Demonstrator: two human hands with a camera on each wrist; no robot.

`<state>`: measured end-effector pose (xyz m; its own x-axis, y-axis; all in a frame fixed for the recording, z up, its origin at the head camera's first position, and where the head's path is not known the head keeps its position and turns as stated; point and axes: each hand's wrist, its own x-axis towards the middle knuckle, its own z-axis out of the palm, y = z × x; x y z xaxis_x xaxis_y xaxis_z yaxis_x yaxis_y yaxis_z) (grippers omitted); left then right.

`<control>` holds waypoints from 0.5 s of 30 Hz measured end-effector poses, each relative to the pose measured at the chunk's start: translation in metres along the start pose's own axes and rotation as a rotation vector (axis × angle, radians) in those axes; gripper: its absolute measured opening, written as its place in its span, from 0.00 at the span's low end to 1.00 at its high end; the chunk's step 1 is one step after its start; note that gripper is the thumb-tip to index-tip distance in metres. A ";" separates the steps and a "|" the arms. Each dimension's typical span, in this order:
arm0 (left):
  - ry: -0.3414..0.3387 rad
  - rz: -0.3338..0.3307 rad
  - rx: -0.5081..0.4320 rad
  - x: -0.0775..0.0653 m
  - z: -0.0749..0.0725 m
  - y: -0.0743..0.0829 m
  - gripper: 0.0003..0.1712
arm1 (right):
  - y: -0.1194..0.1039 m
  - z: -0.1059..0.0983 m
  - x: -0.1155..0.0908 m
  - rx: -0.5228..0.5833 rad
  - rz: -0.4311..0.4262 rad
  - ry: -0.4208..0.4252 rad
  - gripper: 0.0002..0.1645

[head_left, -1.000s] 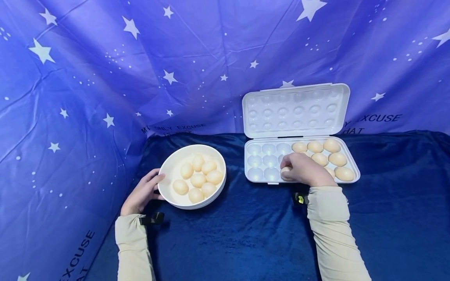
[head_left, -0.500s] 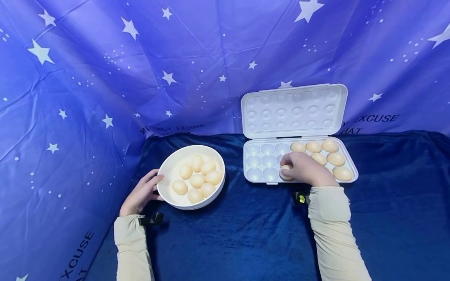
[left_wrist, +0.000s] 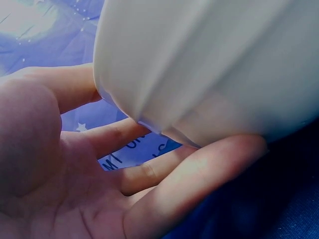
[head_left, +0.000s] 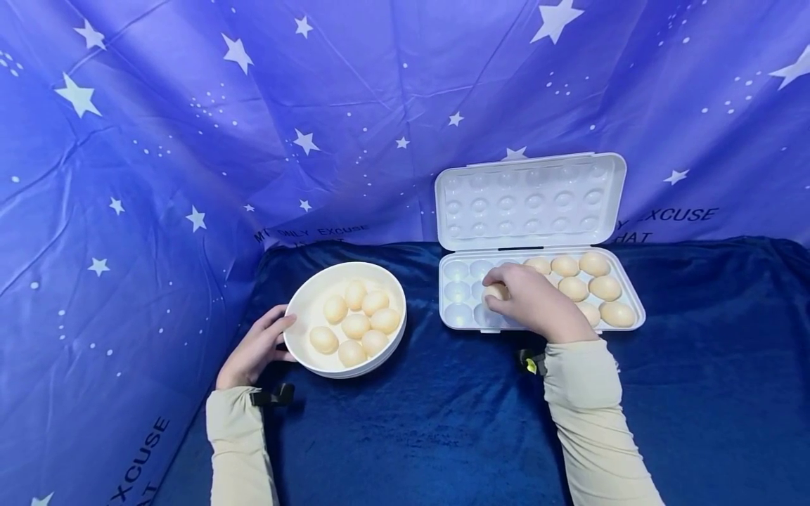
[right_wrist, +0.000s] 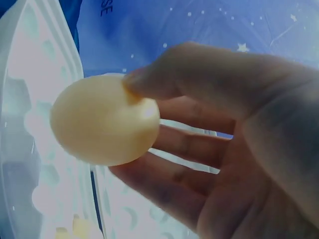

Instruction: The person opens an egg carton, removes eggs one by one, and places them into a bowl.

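Smooth oval tan egg: your right hand pinches it between thumb and fingertips over the glossy white plastic egg tray, right of centre. Round white bowl: your left hand, fingers relaxed, cups its rim.

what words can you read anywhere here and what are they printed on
"MY ONLY EXCUSE", partly creased, on the backdrop cloth behind the white bowl.
"EXCUSE" with "HAT" below it, on the same cloth right of the egg box lid.
"EXCUSE" with cut-off letters below, on the cloth at lower left.
No text shows on the egg box or bowl.
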<state>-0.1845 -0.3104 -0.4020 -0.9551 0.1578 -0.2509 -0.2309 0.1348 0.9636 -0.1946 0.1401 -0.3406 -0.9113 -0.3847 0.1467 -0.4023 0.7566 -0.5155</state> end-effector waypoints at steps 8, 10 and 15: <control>0.005 0.014 0.010 0.001 -0.001 -0.002 0.19 | -0.017 0.009 0.006 0.036 -0.103 0.111 0.14; 0.004 0.016 0.013 0.001 -0.001 -0.002 0.20 | -0.021 0.012 0.007 0.036 -0.129 0.135 0.14; 0.001 0.013 0.014 0.001 -0.001 -0.001 0.23 | -0.032 0.020 0.010 0.034 -0.174 0.161 0.14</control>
<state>-0.1849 -0.3111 -0.4033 -0.9582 0.1582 -0.2383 -0.2159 0.1465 0.9654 -0.1887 0.1017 -0.3391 -0.8317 -0.4163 0.3673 -0.5539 0.6667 -0.4987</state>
